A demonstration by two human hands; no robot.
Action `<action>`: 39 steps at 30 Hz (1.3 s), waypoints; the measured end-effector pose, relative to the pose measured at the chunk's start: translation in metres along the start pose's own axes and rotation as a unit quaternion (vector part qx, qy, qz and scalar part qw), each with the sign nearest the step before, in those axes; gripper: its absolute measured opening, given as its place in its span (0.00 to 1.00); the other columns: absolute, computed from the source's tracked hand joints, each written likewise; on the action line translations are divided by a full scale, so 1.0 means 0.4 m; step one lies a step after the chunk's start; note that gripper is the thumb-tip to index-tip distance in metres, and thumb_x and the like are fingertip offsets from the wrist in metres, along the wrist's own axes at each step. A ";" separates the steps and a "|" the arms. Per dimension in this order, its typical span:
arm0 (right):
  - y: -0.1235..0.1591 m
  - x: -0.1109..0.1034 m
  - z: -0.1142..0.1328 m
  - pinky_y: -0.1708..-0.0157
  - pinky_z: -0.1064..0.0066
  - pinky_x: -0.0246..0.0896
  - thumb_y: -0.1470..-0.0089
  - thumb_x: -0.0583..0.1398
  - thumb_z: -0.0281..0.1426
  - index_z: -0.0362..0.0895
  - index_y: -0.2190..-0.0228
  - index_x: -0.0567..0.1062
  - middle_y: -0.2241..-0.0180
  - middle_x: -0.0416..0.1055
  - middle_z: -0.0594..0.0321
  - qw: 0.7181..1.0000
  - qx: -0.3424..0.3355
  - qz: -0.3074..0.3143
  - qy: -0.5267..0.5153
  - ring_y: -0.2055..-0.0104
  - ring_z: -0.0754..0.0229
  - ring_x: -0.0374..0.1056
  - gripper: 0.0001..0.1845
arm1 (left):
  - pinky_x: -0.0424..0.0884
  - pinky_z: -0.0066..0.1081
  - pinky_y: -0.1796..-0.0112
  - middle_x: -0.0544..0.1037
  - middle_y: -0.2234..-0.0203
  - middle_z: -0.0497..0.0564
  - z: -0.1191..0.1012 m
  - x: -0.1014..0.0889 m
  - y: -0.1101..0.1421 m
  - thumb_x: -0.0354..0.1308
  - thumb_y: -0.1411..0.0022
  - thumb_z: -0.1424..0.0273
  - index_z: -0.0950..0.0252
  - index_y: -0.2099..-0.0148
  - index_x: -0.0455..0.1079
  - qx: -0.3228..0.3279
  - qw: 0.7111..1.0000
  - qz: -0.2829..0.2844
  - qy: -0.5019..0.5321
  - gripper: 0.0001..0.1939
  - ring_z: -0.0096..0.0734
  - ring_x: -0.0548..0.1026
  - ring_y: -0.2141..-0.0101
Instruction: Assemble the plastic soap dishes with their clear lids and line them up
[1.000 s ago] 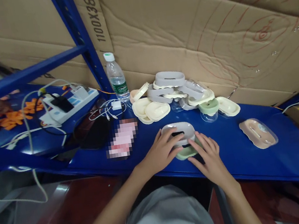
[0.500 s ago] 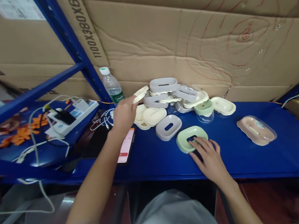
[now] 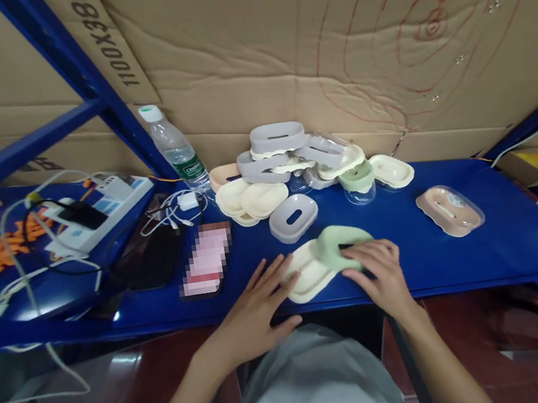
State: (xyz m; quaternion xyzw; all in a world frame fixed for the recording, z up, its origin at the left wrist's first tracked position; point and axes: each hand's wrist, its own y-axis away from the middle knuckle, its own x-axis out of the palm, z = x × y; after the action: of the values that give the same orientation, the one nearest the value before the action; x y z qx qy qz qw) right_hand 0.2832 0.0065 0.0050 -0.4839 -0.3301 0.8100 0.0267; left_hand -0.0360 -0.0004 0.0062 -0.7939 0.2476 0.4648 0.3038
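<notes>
My right hand point(image 3: 378, 273) grips a light green oval plastic cover point(image 3: 335, 240) with a slot in it, tilted over the right end of a cream oval tray point(image 3: 306, 283). The tray lies near the table's front edge. My left hand point(image 3: 259, 307) has its fingers spread, with the fingertips at the tray's left edge. Just behind, a grey slotted oval cover point(image 3: 294, 218) lies flat. Farther back is a pile of cream oval pieces point(image 3: 264, 199) and grey covers point(image 3: 277, 137).
On the blue table point(image 3: 405, 269) stand a water bottle point(image 3: 178, 151) and a green-topped clear container point(image 3: 358, 183). A pink packaged piece point(image 3: 449, 209) lies at right. A phone point(image 3: 205, 259), cables point(image 3: 176, 210) and a power strip point(image 3: 102, 216) are at left; cardboard point(image 3: 236, 51) walls the back.
My left hand has come from the pile to the front edge, and the cream tray it held now lies on the table. My right hand has tilted the green cover over the tray.
</notes>
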 end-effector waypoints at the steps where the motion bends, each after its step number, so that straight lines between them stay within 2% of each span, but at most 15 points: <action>1: -0.001 -0.001 0.012 0.37 0.52 0.53 0.30 0.62 0.44 0.54 0.46 0.79 0.48 0.82 0.60 0.999 -0.034 0.039 -0.014 0.44 0.50 0.75 0.16 | 0.60 0.62 0.30 0.52 0.22 0.59 0.002 0.000 -0.006 0.67 0.31 0.57 0.52 0.20 0.49 -0.026 1.000 -0.008 0.004 0.45 0.58 0.55 0.25; 3: -0.006 0.001 0.039 0.34 0.52 0.47 0.28 0.61 0.42 0.55 0.42 0.77 0.44 0.80 0.61 0.992 -0.076 0.094 -0.035 0.40 0.53 0.73 0.17 | 0.66 0.58 0.32 0.51 0.22 0.61 0.002 0.006 -0.014 0.68 0.32 0.54 0.52 0.20 0.45 -0.093 0.995 -0.038 0.021 0.49 0.59 0.57 0.26; 6: -0.022 0.009 0.078 0.32 0.53 0.45 0.26 0.58 0.37 0.53 0.39 0.74 0.40 0.78 0.60 0.986 -0.093 0.124 -0.056 0.37 0.56 0.71 0.18 | 0.69 0.51 0.33 0.59 0.25 0.61 -0.003 0.024 -0.017 0.63 0.27 0.60 0.51 0.20 0.41 -0.150 0.984 -0.075 0.065 0.45 0.52 0.63 0.28; 9: -0.038 0.029 0.113 0.31 0.53 0.45 0.25 0.55 0.36 0.52 0.40 0.75 0.41 0.79 0.59 0.985 -0.101 0.127 -0.063 0.37 0.57 0.71 0.16 | 0.68 0.51 0.32 0.61 0.26 0.60 -0.010 0.035 -0.014 0.63 0.27 0.63 0.51 0.20 0.38 -0.149 0.980 -0.081 0.103 0.46 0.50 0.64 0.28; 11: -0.046 0.047 0.132 0.32 0.53 0.47 0.25 0.56 0.36 0.51 0.42 0.76 0.42 0.79 0.58 0.986 -0.104 0.117 -0.055 0.37 0.56 0.71 0.16 | 0.68 0.51 0.32 0.58 0.25 0.60 -0.012 0.035 -0.013 0.63 0.28 0.64 0.50 0.20 0.39 -0.147 0.981 -0.072 0.105 0.46 0.51 0.62 0.27; 14: -0.063 0.068 0.143 0.34 0.55 0.53 0.26 0.58 0.39 0.49 0.41 0.76 0.42 0.79 0.56 0.983 -0.119 0.129 -0.044 0.37 0.54 0.71 0.17 | 0.68 0.53 0.33 0.53 0.23 0.60 -0.009 0.029 -0.010 0.63 0.27 0.64 0.50 0.21 0.50 -0.130 0.986 -0.077 0.074 0.40 0.54 0.58 0.26; 17: -0.099 0.073 0.122 0.33 0.54 0.57 0.26 0.56 0.40 0.50 0.36 0.72 0.35 0.73 0.54 0.974 -0.138 0.168 -0.068 0.32 0.53 0.67 0.22 | 0.69 0.54 0.34 0.58 0.25 0.60 -0.004 0.022 -0.003 0.62 0.26 0.66 0.53 0.28 0.64 -0.113 0.987 -0.110 0.039 0.28 0.55 0.63 0.28; 19: -0.131 0.070 0.095 0.30 0.50 0.54 0.24 0.53 0.39 0.51 0.31 0.67 0.30 0.66 0.54 0.975 -0.118 0.173 -0.072 0.27 0.51 0.61 0.25 | 0.71 0.54 0.35 0.61 0.26 0.60 -0.004 0.015 0.003 0.63 0.27 0.66 0.55 0.32 0.69 -0.116 0.985 -0.124 0.030 0.23 0.55 0.67 0.30; 23: -0.171 0.061 0.053 0.26 0.42 0.47 0.23 0.49 0.39 0.51 0.27 0.59 0.26 0.59 0.54 0.972 -0.079 0.206 -0.083 0.23 0.50 0.52 0.28 | 0.74 0.52 0.36 0.62 0.28 0.62 -0.015 0.002 0.009 0.63 0.29 0.68 0.57 0.37 0.71 -0.125 0.982 -0.139 0.039 0.20 0.54 0.69 0.31; 26: -0.161 0.057 0.042 0.27 0.45 0.53 0.25 0.52 0.42 0.54 0.28 0.61 0.24 0.52 0.55 0.955 -0.090 0.256 -0.117 0.22 0.48 0.49 0.29 | 0.73 0.50 0.36 0.61 0.28 0.62 -0.020 0.000 0.003 0.63 0.29 0.68 0.57 0.37 0.70 -0.122 0.980 -0.146 0.059 0.20 0.52 0.68 0.31; 29: -0.130 0.058 0.034 0.29 0.45 0.59 0.31 0.61 0.49 0.56 0.27 0.60 0.22 0.44 0.54 0.948 -0.076 0.281 -0.127 0.22 0.43 0.49 0.38 | 0.73 0.50 0.36 0.62 0.28 0.61 -0.014 0.006 -0.005 0.64 0.28 0.65 0.58 0.37 0.70 -0.124 0.980 -0.137 0.073 0.20 0.52 0.68 0.31; 32: -0.103 0.061 0.032 0.30 0.43 0.60 0.36 0.65 0.52 0.56 0.27 0.59 0.22 0.43 0.52 0.952 -0.072 0.277 -0.105 0.23 0.39 0.50 0.44 | 0.73 0.52 0.36 0.64 0.29 0.60 -0.003 0.018 -0.004 0.65 0.30 0.64 0.56 0.36 0.71 -0.121 0.982 -0.129 0.068 0.22 0.53 0.70 0.32; 35: -0.099 0.052 0.026 0.28 0.41 0.54 0.34 0.64 0.50 0.55 0.27 0.61 0.22 0.43 0.51 0.957 -0.113 0.257 -0.073 0.21 0.40 0.46 0.40 | 0.73 0.54 0.36 0.64 0.28 0.59 0.004 0.029 0.003 0.66 0.30 0.64 0.54 0.35 0.71 -0.120 0.984 -0.119 0.061 0.24 0.54 0.70 0.32; 37: -0.116 0.036 0.000 0.26 0.41 0.51 0.33 0.62 0.50 0.54 0.28 0.62 0.22 0.45 0.52 0.958 -0.133 0.246 -0.056 0.21 0.42 0.46 0.39 | 0.74 0.54 0.37 0.63 0.27 0.58 0.004 0.034 0.007 0.67 0.30 0.64 0.53 0.35 0.71 -0.127 0.983 -0.115 0.059 0.24 0.54 0.70 0.32; 39: -0.144 0.017 -0.049 0.27 0.43 0.54 0.30 0.57 0.50 0.53 0.29 0.63 0.24 0.51 0.52 0.973 -0.097 0.210 -0.025 0.23 0.43 0.51 0.34 | 0.74 0.54 0.37 0.63 0.27 0.58 0.001 0.036 0.008 0.67 0.31 0.64 0.53 0.35 0.72 -0.138 0.982 -0.115 0.054 0.23 0.54 0.70 0.32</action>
State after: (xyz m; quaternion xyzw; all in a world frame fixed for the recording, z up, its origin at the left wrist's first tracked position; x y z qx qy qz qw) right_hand 0.2792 0.0640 0.0259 -0.5225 -0.2984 0.7735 -0.1992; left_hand -0.0320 -0.0039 -0.0078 -0.8752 0.1045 0.4131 0.2290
